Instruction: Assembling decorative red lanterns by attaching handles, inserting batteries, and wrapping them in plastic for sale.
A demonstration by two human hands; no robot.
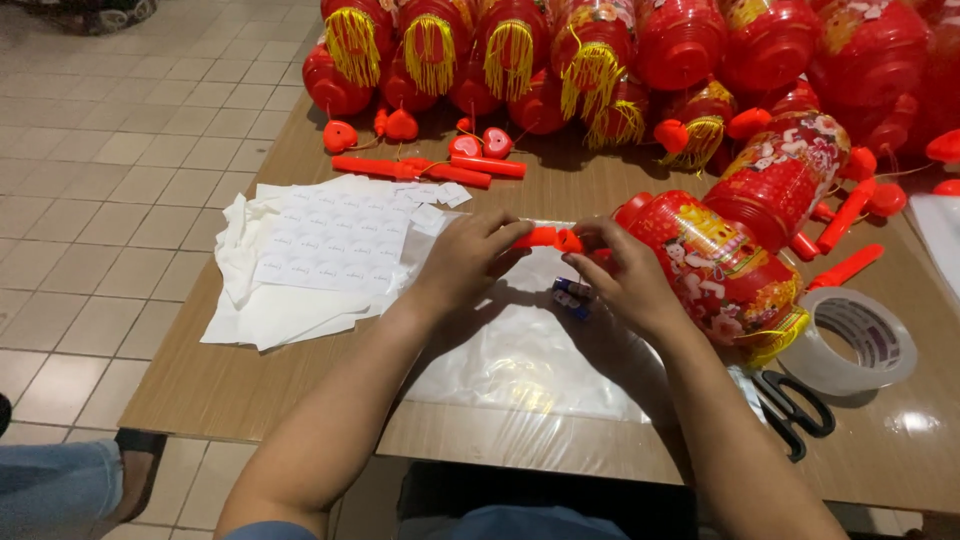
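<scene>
Near the middle of the wooden desk (250, 380), both hands meet over a clear plastic bag (520, 360) that lies flat and reaches the near edge. The left hand (470, 262) pinches one end of a small red handle piece (545, 238) between thumb and fingers, and the right hand (625, 280) closes its fingers round the other end, so the piece is held just above the bag. Under the right hand lie what look like two small batteries (572, 297), blue and dark, though they are partly hidden. Just beside the right hand, toward the right edge, a red printed lantern (725, 275) lies on its side with a yellow tassel at its lower end. A roll of clear tape (862, 342) sits near the right edge, and black scissors (795, 408) lie between it and the near edge. Toward the left edge, sheets of small white stickers (330, 245) rest on crumpled white backing paper (270, 310). Along the far edge a heap of red lanterns with yellow tassels (600, 60) is piled up, with loose red sticks (440, 170) and heart-shaped pieces in front of it
</scene>
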